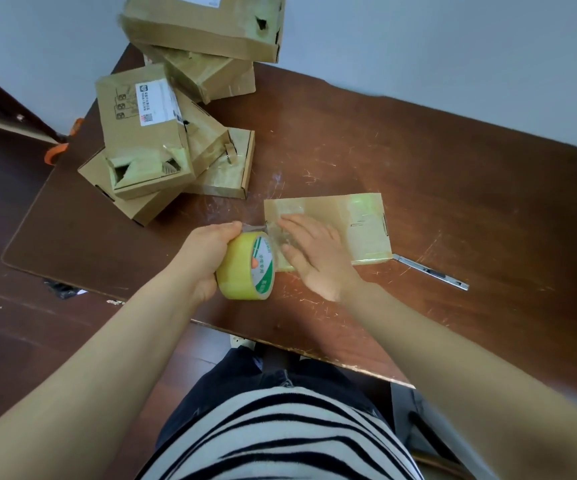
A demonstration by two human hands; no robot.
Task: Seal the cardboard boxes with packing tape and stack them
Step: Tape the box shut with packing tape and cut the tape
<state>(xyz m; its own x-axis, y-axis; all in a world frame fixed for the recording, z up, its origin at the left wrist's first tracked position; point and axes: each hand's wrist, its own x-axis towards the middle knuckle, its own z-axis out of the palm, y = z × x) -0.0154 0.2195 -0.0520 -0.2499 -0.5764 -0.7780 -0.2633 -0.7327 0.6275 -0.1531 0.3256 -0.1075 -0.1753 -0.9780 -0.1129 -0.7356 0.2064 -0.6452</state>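
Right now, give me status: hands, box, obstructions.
Left hand grips tape roll. Right hand flat, pressing tape onto box. Utility knife lies by box's near right corner; box pile far left, apart.

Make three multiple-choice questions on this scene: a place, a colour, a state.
1. Where is the knife? A) on the table, right of the flat box B) on the floor C) on a chair
2. What colour is the tape roll? A) blue B) yellow C) black
3. How is the right hand? A) clenched B) holding the knife C) flat on the box
Answers: A, it lies by the box's right corner; B, the roll is yellow; C, straight fingers press the box.
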